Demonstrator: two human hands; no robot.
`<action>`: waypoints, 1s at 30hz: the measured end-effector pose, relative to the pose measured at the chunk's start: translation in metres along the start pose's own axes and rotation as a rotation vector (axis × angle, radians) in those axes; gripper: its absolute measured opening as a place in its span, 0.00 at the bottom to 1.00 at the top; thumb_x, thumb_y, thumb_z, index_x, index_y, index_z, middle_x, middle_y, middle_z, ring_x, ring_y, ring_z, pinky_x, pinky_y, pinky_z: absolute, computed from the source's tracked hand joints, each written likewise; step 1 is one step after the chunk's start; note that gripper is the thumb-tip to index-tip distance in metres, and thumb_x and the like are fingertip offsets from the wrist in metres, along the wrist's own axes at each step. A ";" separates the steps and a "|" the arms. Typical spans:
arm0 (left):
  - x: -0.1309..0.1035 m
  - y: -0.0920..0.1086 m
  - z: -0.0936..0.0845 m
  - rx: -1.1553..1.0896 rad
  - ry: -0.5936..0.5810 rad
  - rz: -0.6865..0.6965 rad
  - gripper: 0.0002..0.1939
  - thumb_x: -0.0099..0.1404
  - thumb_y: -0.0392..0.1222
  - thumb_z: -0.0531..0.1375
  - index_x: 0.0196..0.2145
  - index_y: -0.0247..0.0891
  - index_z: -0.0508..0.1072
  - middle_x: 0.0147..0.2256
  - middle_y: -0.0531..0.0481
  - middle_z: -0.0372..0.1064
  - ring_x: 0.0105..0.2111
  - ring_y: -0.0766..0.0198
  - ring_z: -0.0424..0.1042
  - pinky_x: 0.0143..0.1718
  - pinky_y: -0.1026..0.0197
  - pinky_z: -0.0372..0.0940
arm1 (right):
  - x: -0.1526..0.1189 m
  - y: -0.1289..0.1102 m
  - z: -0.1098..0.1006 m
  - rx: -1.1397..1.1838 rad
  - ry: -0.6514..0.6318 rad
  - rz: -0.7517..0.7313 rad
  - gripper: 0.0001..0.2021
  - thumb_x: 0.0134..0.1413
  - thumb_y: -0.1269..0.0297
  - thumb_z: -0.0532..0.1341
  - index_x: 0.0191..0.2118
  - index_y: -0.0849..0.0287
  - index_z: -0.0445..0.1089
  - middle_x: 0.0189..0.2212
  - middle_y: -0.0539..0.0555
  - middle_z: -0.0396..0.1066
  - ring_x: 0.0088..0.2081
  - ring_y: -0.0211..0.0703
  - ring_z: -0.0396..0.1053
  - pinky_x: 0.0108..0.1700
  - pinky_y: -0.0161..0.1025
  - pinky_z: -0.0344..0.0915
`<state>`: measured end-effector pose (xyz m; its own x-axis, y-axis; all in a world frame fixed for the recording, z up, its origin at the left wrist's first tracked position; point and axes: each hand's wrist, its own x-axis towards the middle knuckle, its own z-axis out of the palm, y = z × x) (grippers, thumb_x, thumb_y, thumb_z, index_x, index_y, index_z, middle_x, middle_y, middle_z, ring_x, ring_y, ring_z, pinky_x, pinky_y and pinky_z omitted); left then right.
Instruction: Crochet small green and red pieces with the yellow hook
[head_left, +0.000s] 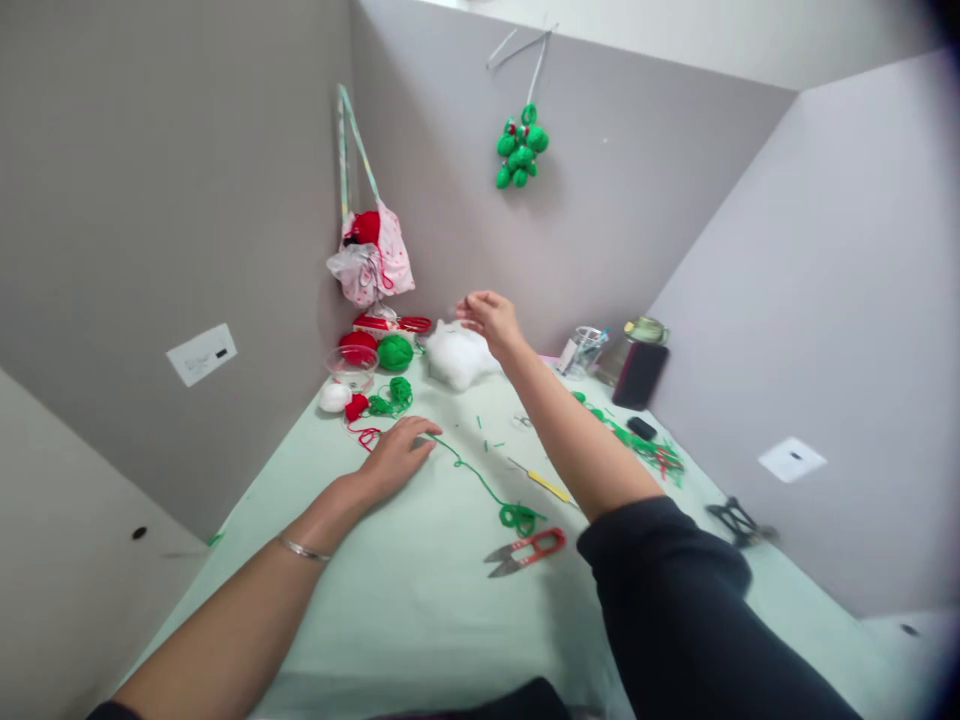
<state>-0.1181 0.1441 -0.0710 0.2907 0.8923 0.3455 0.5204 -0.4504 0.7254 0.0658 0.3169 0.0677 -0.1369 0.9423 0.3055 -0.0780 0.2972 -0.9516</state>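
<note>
My left hand (397, 457) lies palm down on the table, thumb and fingers apart. A green yarn strand (480, 478) runs from beside its fingertips to a small green crocheted piece (519, 517). My right hand (489, 320) is raised at the back, just above a fluffy white clump of stuffing (456, 358). Its fingers are drawn together, and what they pinch, if anything, is too small to make out. Between my arms lie a yellow-handled crochet hook (549, 486) and red-handled thread snips (526, 552).
Green (395, 352) and white yarn balls (334, 398) sit by a clear bowl (352, 370) at back left. A pink bag (375, 255) and a green crocheted cluster (521, 150) hang above. At right stand a pen cup (582, 352), dark phone (640, 375) and jar (646, 330).
</note>
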 end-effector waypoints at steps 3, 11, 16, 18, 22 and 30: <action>-0.002 0.007 0.008 -0.006 -0.047 0.040 0.15 0.68 0.44 0.58 0.49 0.41 0.79 0.52 0.41 0.78 0.55 0.48 0.74 0.61 0.44 0.66 | -0.087 0.003 -0.044 -0.192 -0.160 0.113 0.06 0.58 0.66 0.68 0.39 0.62 0.76 0.28 0.52 0.79 0.28 0.37 0.74 0.32 0.35 0.71; -0.003 0.026 0.044 0.050 -0.155 0.129 0.11 0.65 0.46 0.62 0.44 0.45 0.80 0.52 0.43 0.78 0.66 0.43 0.64 0.67 0.39 0.60 | -0.203 0.036 -0.081 -0.610 -0.275 0.177 0.07 0.54 0.73 0.63 0.36 0.60 0.79 0.23 0.50 0.76 0.26 0.37 0.69 0.35 0.36 0.66; -0.002 0.026 0.043 0.070 -0.150 0.121 0.09 0.68 0.46 0.57 0.32 0.44 0.74 0.50 0.43 0.77 0.66 0.45 0.62 0.66 0.40 0.59 | -0.198 0.022 -0.104 -0.745 -0.262 0.154 0.11 0.62 0.69 0.59 0.43 0.61 0.79 0.34 0.55 0.79 0.32 0.39 0.69 0.40 0.38 0.64; -0.001 0.022 0.036 0.058 -0.140 0.109 0.11 0.69 0.48 0.57 0.31 0.44 0.73 0.50 0.43 0.77 0.66 0.45 0.62 0.66 0.40 0.60 | -0.203 0.013 -0.110 -0.763 -0.355 0.179 0.10 0.61 0.65 0.61 0.42 0.61 0.79 0.33 0.53 0.78 0.33 0.39 0.69 0.38 0.36 0.62; 0.000 0.016 0.018 0.026 -0.071 0.043 0.13 0.68 0.54 0.57 0.33 0.44 0.71 0.51 0.41 0.77 0.65 0.43 0.64 0.67 0.37 0.57 | -0.222 0.007 -0.102 -0.786 -0.606 0.252 0.13 0.42 0.63 0.77 0.36 0.56 0.80 0.27 0.46 0.75 0.28 0.35 0.65 0.33 0.34 0.58; -0.010 0.064 0.035 -0.101 -0.207 -0.007 0.20 0.66 0.57 0.63 0.51 0.46 0.75 0.47 0.49 0.81 0.46 0.52 0.79 0.47 0.54 0.72 | -0.230 0.012 -0.070 -0.629 -0.574 0.175 0.06 0.61 0.63 0.65 0.39 0.58 0.78 0.28 0.47 0.74 0.30 0.36 0.67 0.35 0.33 0.63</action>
<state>-0.0594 0.1052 -0.0490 0.4513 0.8653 0.2180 0.4432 -0.4294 0.7869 0.1654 0.1146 -0.0166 -0.5863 0.8092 -0.0386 0.5274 0.3450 -0.7764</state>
